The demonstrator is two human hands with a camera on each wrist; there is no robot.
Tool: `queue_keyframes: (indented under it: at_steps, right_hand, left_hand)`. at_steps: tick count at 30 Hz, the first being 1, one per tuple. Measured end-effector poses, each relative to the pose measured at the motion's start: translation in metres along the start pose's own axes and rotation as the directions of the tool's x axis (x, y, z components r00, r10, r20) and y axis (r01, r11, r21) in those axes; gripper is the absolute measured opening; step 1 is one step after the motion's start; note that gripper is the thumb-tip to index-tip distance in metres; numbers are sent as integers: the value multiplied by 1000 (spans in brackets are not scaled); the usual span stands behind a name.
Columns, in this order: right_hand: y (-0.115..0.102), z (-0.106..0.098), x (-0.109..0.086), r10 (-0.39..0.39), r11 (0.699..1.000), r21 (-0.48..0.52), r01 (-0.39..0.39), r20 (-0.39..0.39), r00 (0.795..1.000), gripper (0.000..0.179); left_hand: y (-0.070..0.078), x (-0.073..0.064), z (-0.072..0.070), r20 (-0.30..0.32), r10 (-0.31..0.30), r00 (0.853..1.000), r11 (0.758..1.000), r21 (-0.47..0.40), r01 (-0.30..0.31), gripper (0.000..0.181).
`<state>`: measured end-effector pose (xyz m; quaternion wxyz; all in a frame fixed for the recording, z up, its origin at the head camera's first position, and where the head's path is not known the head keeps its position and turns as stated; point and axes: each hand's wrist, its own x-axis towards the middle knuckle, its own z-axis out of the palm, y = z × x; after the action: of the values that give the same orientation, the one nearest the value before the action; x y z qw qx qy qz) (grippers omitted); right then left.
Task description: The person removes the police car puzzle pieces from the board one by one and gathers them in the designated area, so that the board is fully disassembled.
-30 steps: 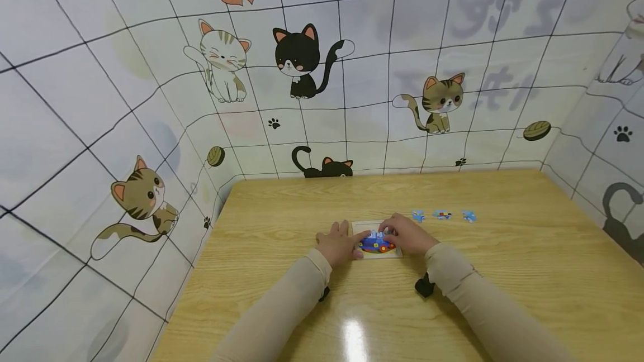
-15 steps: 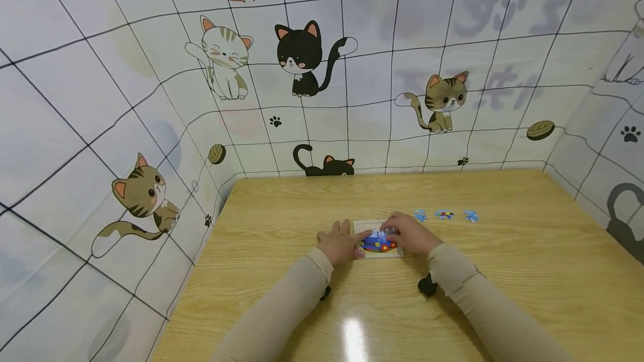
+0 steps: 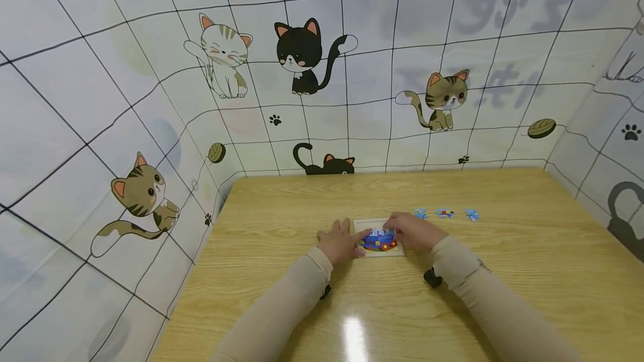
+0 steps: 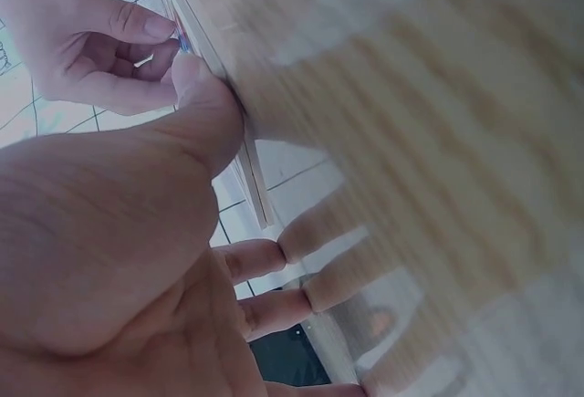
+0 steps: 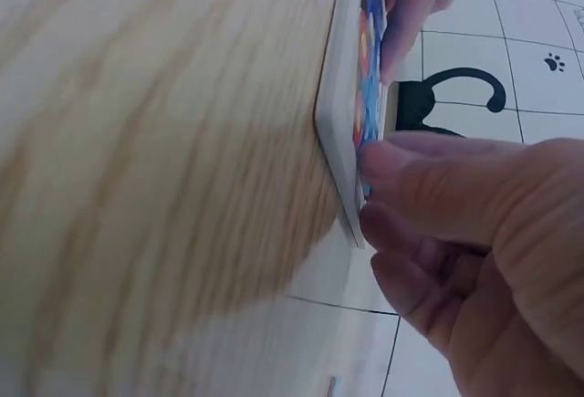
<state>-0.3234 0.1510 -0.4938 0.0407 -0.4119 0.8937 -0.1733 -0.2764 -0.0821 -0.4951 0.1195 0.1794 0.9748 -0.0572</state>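
Note:
A small jigsaw puzzle board (image 3: pixel 369 254) with a pale frame lies flat on the table; its picture shows a blue vehicle with red and yellow wheels. My left hand (image 3: pixel 338 243) spreads over the board's left edge, index finger reaching onto the picture, thumb at the near edge and other fingers resting on the table. At the right side of the picture, my right hand (image 3: pixel 413 232) pinches a blue puzzle piece (image 5: pixel 366 185) between thumb and fingers, low against the board. Most of that piece is hidden by the fingertips.
Three loose puzzle pieces lie in a row behind my right hand: a blue one (image 3: pixel 420 214), one with red and yellow (image 3: pixel 445 213) and another blue one (image 3: pixel 471 214). A cat-patterned cloth wall (image 3: pixel 372 82) rises behind the wooden table (image 3: pixel 282 200).
My right hand has shifted slightly to the right, its wrist turning a little, while its fingers stay at the puzzle's right side. The left hand keeps its place.

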Motion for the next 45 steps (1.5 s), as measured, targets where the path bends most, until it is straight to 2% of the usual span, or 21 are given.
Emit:
queue_keyframes:
  at_steps: [4, 6, 10, 14, 22, 24, 27, 31, 38, 45]
  right_hand:
    - [0, -1, -3, -72, 995, -75, 72, -2, 997, 23]
    - [-1, -1, -5, -69, 995, -66, 69, 3, 998, 22]
    - [-1, -2, -6, 16, 999, 48, -16, 8, 1000, 26]
    - [-1, 0, -4, 103, 981, 166, -101, -3, 995, 23]
    - [-13, -1, 2, 238, 942, 247, -225, -22, 971, 17]
    - [-17, -2, 2, 286, 925, 266, -273, -14, 958, 18]
    - [-20, -2, 2, 381, 874, 320, -367, 19, 924, 16]
    - [-20, -3, 3, 445, 815, 388, -430, 56, 894, 14]
    - [-18, -2, 3, 450, 810, 410, -420, 27, 893, 13]
    - [-15, -1, 7, 468, 780, 455, -430, 32, 883, 14]
  left_hand:
    - [1, -1, -1, 5, 5, 1000, 1000, -2, -5, 61]
    - [1, -2, -1, 4, 12, 1000, 1000, -6, -12, 61]
    - [0, -2, -2, -1, 15, 1000, 1000, 0, -15, 60]
    - [-1, -3, -2, 5, 15, 1000, 1000, 0, -15, 60]
    - [1, -2, -2, 5, 21, 1000, 1000, 12, -21, 60]
    - [1, -2, -2, 9, 18, 1000, 1000, 9, -18, 59]
    - [1, -2, -2, 8, 18, 1000, 1000, 6, -18, 60]
    - [1, -3, -1, 0, 18, 1000, 1000, 10, -18, 60]
    - [0, -1, 2, -1, 18, 1000, 1000, 6, -18, 60]
    - [-2, 1, 3, 4, 1, 1000, 1000, 15, -1, 60]
